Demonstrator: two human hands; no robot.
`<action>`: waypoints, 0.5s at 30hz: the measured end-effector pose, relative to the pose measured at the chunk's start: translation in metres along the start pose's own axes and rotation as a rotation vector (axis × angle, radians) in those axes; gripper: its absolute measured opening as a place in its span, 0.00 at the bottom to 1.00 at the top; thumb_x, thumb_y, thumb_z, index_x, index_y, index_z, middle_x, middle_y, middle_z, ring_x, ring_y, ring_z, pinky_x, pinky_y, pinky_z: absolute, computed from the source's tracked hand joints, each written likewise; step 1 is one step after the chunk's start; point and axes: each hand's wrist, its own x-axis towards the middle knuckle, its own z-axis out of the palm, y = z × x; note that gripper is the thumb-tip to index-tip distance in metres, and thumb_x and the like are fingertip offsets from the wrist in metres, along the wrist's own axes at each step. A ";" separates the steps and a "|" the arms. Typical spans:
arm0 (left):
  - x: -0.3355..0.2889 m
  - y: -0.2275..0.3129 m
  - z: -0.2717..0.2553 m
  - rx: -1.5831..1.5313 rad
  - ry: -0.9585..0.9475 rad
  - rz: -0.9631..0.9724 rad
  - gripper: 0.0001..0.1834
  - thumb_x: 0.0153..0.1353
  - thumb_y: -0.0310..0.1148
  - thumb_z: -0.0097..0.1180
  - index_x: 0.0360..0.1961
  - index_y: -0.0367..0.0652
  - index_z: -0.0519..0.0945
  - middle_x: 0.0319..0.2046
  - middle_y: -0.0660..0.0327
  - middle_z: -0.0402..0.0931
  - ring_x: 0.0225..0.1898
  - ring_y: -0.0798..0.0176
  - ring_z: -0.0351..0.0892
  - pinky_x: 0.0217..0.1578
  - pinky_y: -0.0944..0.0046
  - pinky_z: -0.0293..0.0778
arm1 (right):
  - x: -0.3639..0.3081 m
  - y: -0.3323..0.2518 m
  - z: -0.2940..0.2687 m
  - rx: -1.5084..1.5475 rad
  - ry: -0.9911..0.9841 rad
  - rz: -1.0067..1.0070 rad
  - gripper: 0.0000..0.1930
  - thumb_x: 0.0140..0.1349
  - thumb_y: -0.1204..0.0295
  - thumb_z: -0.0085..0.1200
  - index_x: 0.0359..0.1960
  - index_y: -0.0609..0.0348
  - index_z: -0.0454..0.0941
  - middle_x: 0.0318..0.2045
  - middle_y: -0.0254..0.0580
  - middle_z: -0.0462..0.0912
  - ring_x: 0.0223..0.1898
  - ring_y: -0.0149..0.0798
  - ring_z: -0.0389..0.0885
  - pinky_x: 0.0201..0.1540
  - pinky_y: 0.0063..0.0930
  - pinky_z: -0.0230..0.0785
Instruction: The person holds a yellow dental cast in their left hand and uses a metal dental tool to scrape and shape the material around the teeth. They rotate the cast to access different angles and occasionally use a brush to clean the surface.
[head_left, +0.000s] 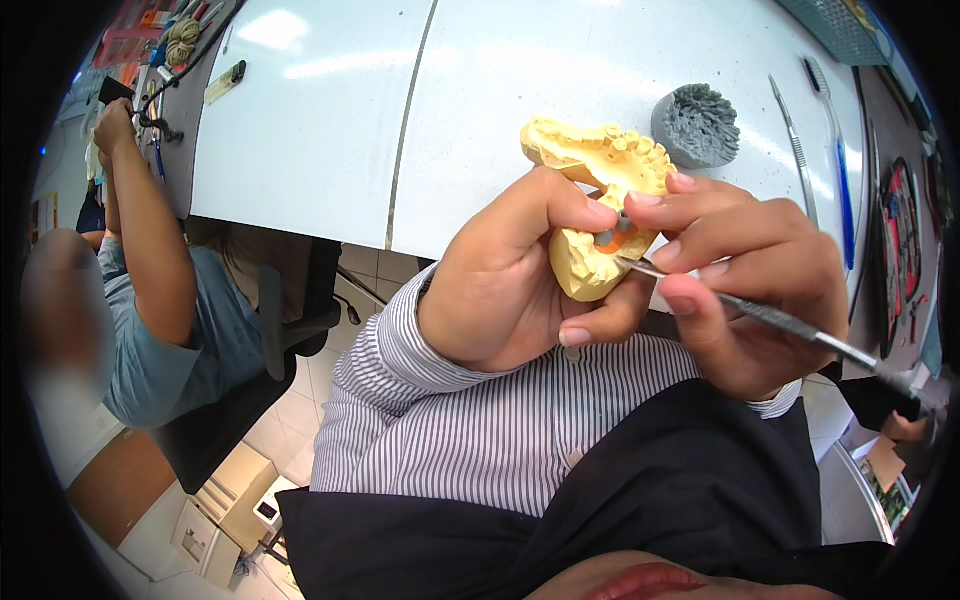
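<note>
Over the near edge of the white table, my left hand [505,270] grips a yellow plaster dental model [585,268] between thumb and fingers. Rows of moulded teeth run along its far side. Beside my left thumb, the model bears small grey metal-looking pieces and an orange patch [632,244]. My right hand [765,255] holds a slim metal dental hand instrument [790,322] with a knurled handle, pen-like. Its tip meets the model close to the orange patch, though exact contact is hard to make out. Some right fingertips rest on the model's teeth.
Beyond the model stands a round grey pin-textured block [697,125]. To its right lie a thin metal tool [795,140] and a blue-handled toothbrush [843,180]. A small cutter-like object [226,82] lies far left. Another person [160,300] sits at left, by a black chair [290,330].
</note>
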 end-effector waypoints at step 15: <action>-0.011 -0.001 0.013 0.015 0.021 -0.066 0.22 0.60 0.39 0.27 0.40 0.31 0.69 0.12 0.60 0.66 0.09 0.71 0.59 0.13 0.71 0.57 | -0.004 -0.022 -0.004 0.066 0.017 0.042 0.06 0.57 0.83 0.49 0.34 0.65 0.65 0.33 0.54 0.74 0.34 0.43 0.79 0.36 0.31 0.75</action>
